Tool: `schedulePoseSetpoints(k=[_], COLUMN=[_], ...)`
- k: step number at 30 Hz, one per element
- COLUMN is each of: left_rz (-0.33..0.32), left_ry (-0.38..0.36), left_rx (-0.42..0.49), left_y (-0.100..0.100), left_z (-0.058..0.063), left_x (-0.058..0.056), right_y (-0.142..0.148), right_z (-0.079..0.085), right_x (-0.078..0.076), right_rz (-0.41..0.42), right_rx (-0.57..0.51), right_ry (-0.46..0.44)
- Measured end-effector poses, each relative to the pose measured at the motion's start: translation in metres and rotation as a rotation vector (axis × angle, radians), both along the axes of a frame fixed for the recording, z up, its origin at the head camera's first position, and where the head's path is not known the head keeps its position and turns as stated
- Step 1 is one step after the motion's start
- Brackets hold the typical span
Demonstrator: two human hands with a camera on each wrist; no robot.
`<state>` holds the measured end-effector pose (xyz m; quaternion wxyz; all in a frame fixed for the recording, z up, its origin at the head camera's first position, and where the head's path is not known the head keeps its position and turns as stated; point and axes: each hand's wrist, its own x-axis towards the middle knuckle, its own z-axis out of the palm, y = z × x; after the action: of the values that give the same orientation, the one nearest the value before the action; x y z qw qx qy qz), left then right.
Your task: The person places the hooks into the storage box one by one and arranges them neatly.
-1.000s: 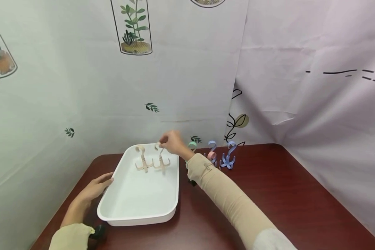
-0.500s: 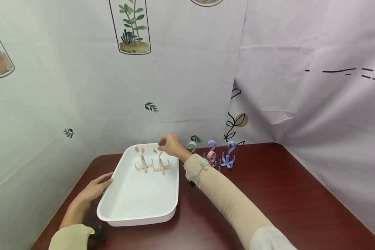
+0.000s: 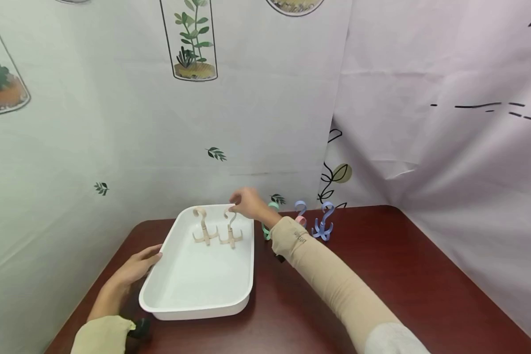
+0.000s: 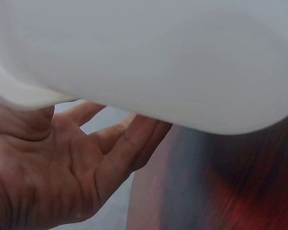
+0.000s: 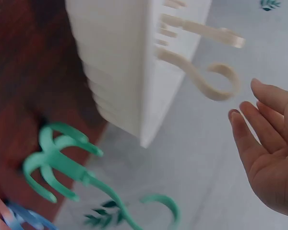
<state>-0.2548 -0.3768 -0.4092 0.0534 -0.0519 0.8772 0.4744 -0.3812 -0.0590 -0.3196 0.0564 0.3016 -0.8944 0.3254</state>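
Two cream four-pronged hooks stand in the white tray (image 3: 199, 290) near its far end, one on the left (image 3: 204, 231) and one on the right (image 3: 231, 236). My right hand (image 3: 250, 202) is by the curled top of the right hook; the right wrist view shows the fingers spread a little and apart from that curl (image 5: 216, 91). My left hand (image 3: 134, 268) touches the outer left side of the tray below the rim, its fingers loosely extended; in the left wrist view the tray hides the fingertips.
Right of the tray, on the dark red table (image 3: 380, 275), are a green hook (image 5: 62, 163), a pink hook (image 3: 300, 221) and blue hooks (image 3: 323, 226). My right forearm partly covers them. A patterned cloth (image 3: 265, 123) hangs behind the table.
My right fingers, earlier at the top of the right cream hook, have let go and drawn slightly to the right. That hook stays standing in the tray. My left hand has not moved.
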Motion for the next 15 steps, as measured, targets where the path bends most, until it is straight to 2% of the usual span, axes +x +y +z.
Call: schedulePoseSetpoints(k=[3, 7, 11, 15], left_rz=[0.014, 0.015, 0.017, 0.019], left_ry=[-0.008, -0.016, -0.025, -0.025], left_rx=[0.042, 0.047, 0.034, 0.036], left_y=[-0.002, -0.002, -0.002, -0.002], left_z=[0.0, 0.001, 0.0, -0.002], left_x=[0.001, 0.001, -0.001, -0.001], right_y=[0.011, 0.04, 0.08, 0.12], right_z=[0.02, 0.042, 0.045, 0.041], right_x=[0.011, 0.028, 0.035, 0.038], right_rz=[0.039, 0.101, 0.122, 0.101], right_rx=[0.031, 0.028, -0.017, 0.006], right_ry=[0.012, 0.029, 0.063, 0.034])
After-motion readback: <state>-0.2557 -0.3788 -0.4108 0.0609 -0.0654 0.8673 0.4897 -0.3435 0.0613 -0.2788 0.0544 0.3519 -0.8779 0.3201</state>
